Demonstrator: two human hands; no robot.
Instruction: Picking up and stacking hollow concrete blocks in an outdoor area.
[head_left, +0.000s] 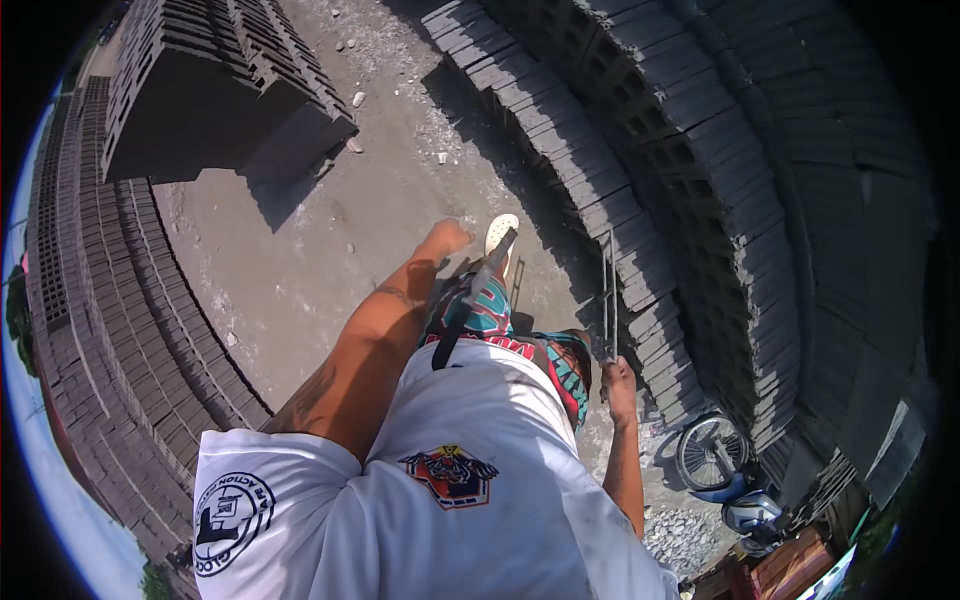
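My left hand (449,238) is stretched out ahead over the ground, its fingers curled in with nothing seen in them. Low at my right side, my right hand (619,386) is closed round the lower end of a long thin metal frame (606,290) with two parallel bars. The frame points forward beside a row of grey blocks. A dark flat strap (470,315) hangs at the front of my patterned shorts (575,375). One foot in a white clog (501,230) is forward on the ground.
Stacked grey hollow blocks (565,150) run along the right, with taller stacks behind. A block stack (220,100) stands ahead left, and long rows (150,300) curve down the left. At the lower right are a motorcycle (750,515), a wheel (712,452) and gravel (685,540).
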